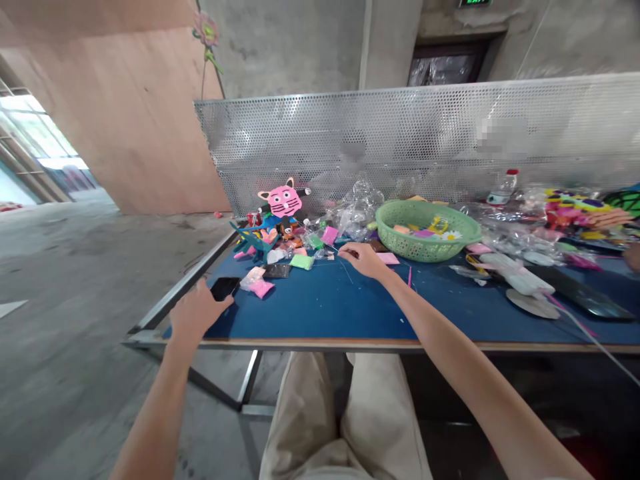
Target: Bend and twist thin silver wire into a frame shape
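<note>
Left grip is at the black phone on the bench's left end, thumb along the near edge, fingers round the left side; can't tell if it's clamped or just resting there. Right grip is pinched closed on a thin pale strand, just above the bench near the middle, with the strand pointing toward the clutter at the back. Bench: flat blue top, pale wood front edge, metal frame. Front strip of the blue mostly bare, with a few small specks. Stuff is pushed toward the back: pink cat face standing at the left rear, green packet and black packet side by side, pink packet between those and the phone. Light green basket sits right of the right grip, colored bits and a white flower inside. Further right: crumpled clear plastic, a red-capped bottle, a white cabled block. Perforated metal panel runs along the bench's rear. Behind that, bare gray concrete wall, dark-framed opening upper right, green exit sign above it. Left side: tan board partition, bright window, rough concrete floor.
</note>
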The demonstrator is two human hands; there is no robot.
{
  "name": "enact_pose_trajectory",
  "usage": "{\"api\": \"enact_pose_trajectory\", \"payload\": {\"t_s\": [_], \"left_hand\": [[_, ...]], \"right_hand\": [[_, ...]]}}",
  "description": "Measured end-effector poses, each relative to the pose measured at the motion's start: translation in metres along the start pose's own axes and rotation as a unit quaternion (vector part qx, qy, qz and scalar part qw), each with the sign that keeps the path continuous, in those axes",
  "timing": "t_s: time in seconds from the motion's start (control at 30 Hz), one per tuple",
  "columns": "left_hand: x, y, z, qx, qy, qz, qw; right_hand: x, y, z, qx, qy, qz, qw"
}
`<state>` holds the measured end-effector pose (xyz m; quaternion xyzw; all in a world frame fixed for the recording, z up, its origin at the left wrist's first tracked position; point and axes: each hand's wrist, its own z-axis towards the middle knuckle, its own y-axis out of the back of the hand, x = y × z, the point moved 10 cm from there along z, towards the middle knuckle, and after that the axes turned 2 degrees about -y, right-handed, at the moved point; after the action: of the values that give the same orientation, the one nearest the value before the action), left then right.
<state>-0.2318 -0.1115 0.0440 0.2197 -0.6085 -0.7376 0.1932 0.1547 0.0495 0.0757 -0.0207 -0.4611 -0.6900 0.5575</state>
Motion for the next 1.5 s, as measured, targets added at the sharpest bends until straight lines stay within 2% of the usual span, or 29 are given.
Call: {"api": "enact_pose_trajectory", "payload": {"t_s": [0.17, 0.2, 0.27, 0.33, 0.37, 0.47, 0.57, 0.63, 0.7, 0.77, 0.87, 1.0, 1.07, 1.17, 1.23, 1.3, 1.43, 1.5], "left_hand": [[0.006, -0.002, -0.003, 0.011, -0.011, -0.006, 1.000], [0.002, 0.001, -0.007, -0.006, -0.029, -0.010, 1.000], [-0.015, 0.017, -0.020, -0.088, -0.079, -0.025, 0.993], [-0.040, 0.032, -0.041, -0.170, -0.148, -0.071, 0.972], [-0.057, 0.034, -0.052, -0.177, -0.193, -0.107, 0.959], [-0.110, 0.029, -0.083, -0.130, -0.314, -0.221, 0.914], [-0.157, 0.021, -0.101, -0.057, -0.381, -0.270, 0.882], [-0.183, 0.025, -0.104, -0.046, -0.410, -0.297, 0.861], [-0.205, 0.030, -0.096, -0.035, -0.426, -0.329, 0.842], [-0.227, 0.033, -0.077, -0.018, -0.428, -0.363, 0.828], [-0.258, 0.028, -0.039, -0.004, -0.413, -0.370, 0.832], [-0.285, 0.011, 0.011, 0.019, -0.371, -0.422, 0.827], [-0.299, -0.005, 0.026, 0.065, -0.354, -0.465, 0.809], [-0.320, -0.036, 0.034, 0.168, -0.322, -0.511, 0.779], [-0.331, -0.053, 0.032, 0.229, -0.290, -0.553, 0.746], [-0.340, -0.058, 0.026, 0.252, -0.269, -0.612, 0.700], [-0.352, -0.053, 0.010, 0.265, -0.260, -0.722, 0.584], [-0.351, -0.051, 0.007, 0.260, -0.241, -0.757, 0.550]], "right_hand": [[-0.012, 0.006, -0.002, -0.008, -0.021, 0.001, 1.000], [-0.015, 0.008, -0.002, -0.011, -0.027, 0.002, 1.000], [-0.022, 0.012, -0.003, -0.017, -0.040, 0.002, 0.999], [-0.027, 0.016, -0.004, -0.020, -0.049, 0.001, 0.999], [-0.029, 0.018, -0.005, -0.022, -0.053, -0.001, 0.998], [-0.032, 0.021, -0.006, -0.022, -0.060, -0.008, 0.998], [-0.030, 0.023, -0.007, -0.037, -0.060, -0.012, 0.997], [-0.027, 0.024, -0.006, -0.055, -0.059, -0.015, 0.997], [-0.022, 0.025, -0.006, -0.073, -0.060, -0.017, 0.995], [-0.018, 0.026, -0.007, -0.087, -0.063, -0.015, 0.994], [-0.015, 0.026, -0.007, -0.097, -0.060, -0.005, 0.993], [-0.019, 0.030, -0.006, -0.112, -0.065, 0.023, 0.991], [-0.025, 0.036, -0.006, -0.132, -0.078, 0.046, 0.987], [-0.035, 0.041, -0.006, -0.154, -0.103, 0.123, 0.975], [-0.042, 0.039, -0.005, -0.152, -0.125, 0.199, 0.960], [-0.047, 0.033, -0.004, -0.142, -0.142, 0.277, 0.940], [-0.044, 0.022, -0.001, -0.127, -0.146, 0.386, 0.902], [-0.040, 0.017, 0.000, -0.115, -0.145, 0.408, 0.894]]}}
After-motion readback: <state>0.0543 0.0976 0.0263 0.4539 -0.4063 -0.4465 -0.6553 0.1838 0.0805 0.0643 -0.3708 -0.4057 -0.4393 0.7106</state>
